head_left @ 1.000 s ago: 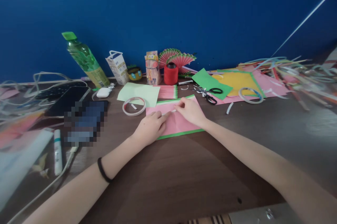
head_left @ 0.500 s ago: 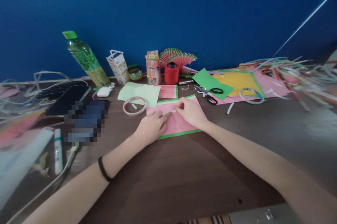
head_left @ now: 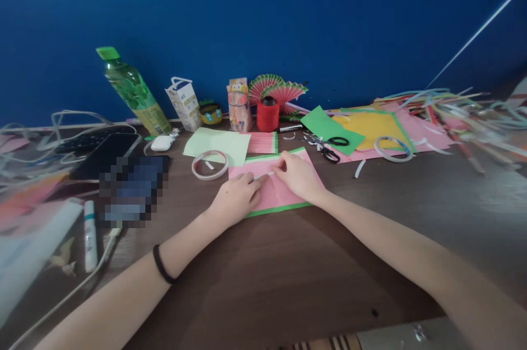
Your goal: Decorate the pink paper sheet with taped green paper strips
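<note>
A pink sheet (head_left: 284, 195) with green edges lies flat on the brown table, with both hands on it. My left hand (head_left: 236, 196) rests on its left part, fingers bent and close together, fingertips at a thin white strip (head_left: 270, 174). My right hand (head_left: 297, 175) pinches the right end of that strip between thumb and forefinger. A roll of tape (head_left: 209, 165) lies left of the sheet, beside a pale green paper (head_left: 216, 144). Behind the pink sheet is a pleated pink paper (head_left: 263, 143).
Black scissors (head_left: 330, 154) lie by green paper (head_left: 329, 128) and yellow paper (head_left: 370, 128). A second tape roll (head_left: 393, 150) is at the right. A green bottle (head_left: 135, 92), a carton (head_left: 185, 104) and a red spool (head_left: 268, 115) stand along the wall.
</note>
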The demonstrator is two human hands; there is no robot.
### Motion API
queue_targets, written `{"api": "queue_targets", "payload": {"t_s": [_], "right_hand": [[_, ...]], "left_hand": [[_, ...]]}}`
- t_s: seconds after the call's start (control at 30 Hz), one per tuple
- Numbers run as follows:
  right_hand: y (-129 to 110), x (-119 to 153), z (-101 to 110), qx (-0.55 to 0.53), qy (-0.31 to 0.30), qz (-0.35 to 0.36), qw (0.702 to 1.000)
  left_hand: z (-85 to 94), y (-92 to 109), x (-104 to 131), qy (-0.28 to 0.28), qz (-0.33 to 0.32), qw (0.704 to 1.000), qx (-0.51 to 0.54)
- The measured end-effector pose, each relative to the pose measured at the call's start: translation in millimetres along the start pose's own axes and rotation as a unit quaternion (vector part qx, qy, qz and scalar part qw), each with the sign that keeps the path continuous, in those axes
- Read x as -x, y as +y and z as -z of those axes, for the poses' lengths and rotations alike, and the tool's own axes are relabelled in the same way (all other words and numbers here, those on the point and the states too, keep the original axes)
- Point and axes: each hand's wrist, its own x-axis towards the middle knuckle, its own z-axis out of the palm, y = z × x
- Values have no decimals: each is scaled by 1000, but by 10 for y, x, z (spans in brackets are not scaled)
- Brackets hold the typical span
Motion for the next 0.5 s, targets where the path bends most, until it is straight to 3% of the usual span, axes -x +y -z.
{"api": "queue_targets", "payload": {"t_s": [0.5], "right_hand": [[36, -10, 33, 14, -14, 19, 1000]], "left_hand": [[0, 3, -2, 0, 2, 1000, 0]]}}
